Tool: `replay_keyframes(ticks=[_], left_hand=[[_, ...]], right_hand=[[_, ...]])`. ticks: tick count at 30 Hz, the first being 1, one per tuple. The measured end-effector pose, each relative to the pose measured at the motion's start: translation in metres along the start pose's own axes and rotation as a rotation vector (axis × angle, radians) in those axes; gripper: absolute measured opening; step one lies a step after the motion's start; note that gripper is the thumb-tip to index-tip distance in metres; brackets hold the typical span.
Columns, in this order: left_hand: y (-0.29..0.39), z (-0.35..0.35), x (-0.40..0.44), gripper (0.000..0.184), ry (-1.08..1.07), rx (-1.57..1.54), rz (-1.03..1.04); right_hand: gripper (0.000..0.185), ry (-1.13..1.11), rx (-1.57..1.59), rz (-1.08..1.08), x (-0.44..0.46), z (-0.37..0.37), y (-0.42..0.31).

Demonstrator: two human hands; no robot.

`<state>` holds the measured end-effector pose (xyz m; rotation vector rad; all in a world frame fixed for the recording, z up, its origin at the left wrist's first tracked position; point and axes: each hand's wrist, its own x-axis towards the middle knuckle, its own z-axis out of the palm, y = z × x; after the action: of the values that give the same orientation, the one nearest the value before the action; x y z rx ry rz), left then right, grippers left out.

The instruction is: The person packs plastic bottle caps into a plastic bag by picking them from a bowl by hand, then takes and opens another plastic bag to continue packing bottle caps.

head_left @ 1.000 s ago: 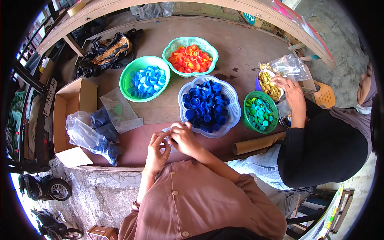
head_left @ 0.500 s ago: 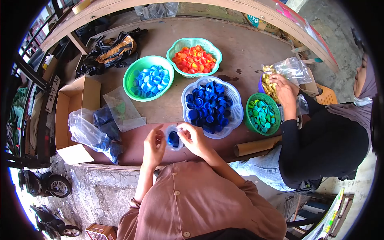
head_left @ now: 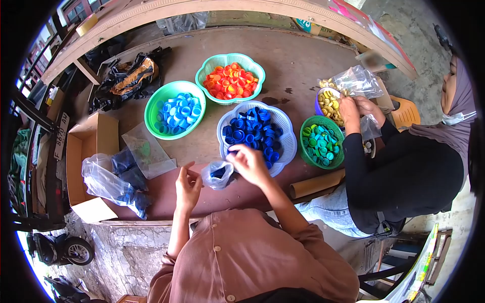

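A small clear plastic bag (head_left: pixel 217 174) with dark blue caps inside stands open-mouthed on the table between my hands. Just left of it is my left hand (head_left: pixel 188 188), fingers apart and holding nothing. My right hand (head_left: pixel 248 164) reaches over the near left rim of the pale blue basket (head_left: pixel 289 151), which is full of dark blue caps (head_left: pixel 252 132). A dark blue cap seems to be at its fingertips, partly hidden by the fingers.
Light blue caps fill a green bowl (head_left: pixel 151 122); orange caps fill a mint basket (head_left: pixel 258 70). A green basket (head_left: pixel 308 159) holds teal caps. At right, a person (head_left: pixel 404 177) handles gold caps. A cardboard box (head_left: pixel 76 166) and a filled plastic bag (head_left: pixel 101 174) are at left.
Both hands have come off the small bag, which now stands by itself, open at the top. My right hand has moved right to the dark blue caps. The other person's hands have come together.
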<state>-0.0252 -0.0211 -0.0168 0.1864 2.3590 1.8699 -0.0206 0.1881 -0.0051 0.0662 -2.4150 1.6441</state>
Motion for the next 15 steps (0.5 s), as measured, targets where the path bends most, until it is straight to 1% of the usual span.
replay_keyframes(ticks=[1,2,3,4,5,6,7,9,11,13,14,15], left_hand=[[0.002,0.002,-0.001,0.040,-0.002,0.000,0.009],[0.005,0.003,-0.004,0.039,0.014,-0.064,0.048],[0.008,0.003,-0.009,0.038,0.030,-0.130,0.083],[0.013,0.004,-0.013,0.037,0.029,-0.157,0.099],[0.017,0.006,-0.013,0.037,0.028,-0.157,0.100],[0.020,0.008,-0.015,0.037,0.026,-0.182,0.079],[0.021,0.011,-0.015,0.037,0.026,-0.208,0.058],[0.017,0.012,-0.013,0.037,0.000,-0.169,0.031],[0.015,0.011,-0.014,0.036,0.023,-0.084,0.047],[0.011,0.009,-0.014,0.034,0.029,-0.108,0.056],[0.010,0.008,-0.014,0.033,0.039,-0.098,0.068],[0.010,0.007,-0.013,0.032,0.052,-0.087,0.083]], right_hand=[[0.018,0.163,-0.111,-0.017,0.006,-0.014,0.008],[0.016,0.295,-0.274,-0.007,0.011,-0.031,0.022],[0.014,0.403,-0.546,-0.123,0.014,-0.051,0.052],[0.017,0.416,-0.629,0.040,0.017,-0.067,0.072],[0.020,0.432,-0.760,0.109,0.019,-0.079,0.078],[0.022,0.355,-0.850,0.171,0.021,-0.088,0.083],[0.022,0.354,-0.851,0.171,0.023,-0.092,0.091],[0.028,0.244,-0.971,0.279,0.030,-0.095,0.104],[0.025,0.223,-0.969,0.307,0.035,-0.095,0.114],[0.018,0.169,-1.017,0.360,0.038,-0.094,0.122],[0.014,0.207,-1.026,0.334,0.039,-0.094,0.125],[0.014,0.205,-1.025,0.328,0.039,-0.094,0.120]])
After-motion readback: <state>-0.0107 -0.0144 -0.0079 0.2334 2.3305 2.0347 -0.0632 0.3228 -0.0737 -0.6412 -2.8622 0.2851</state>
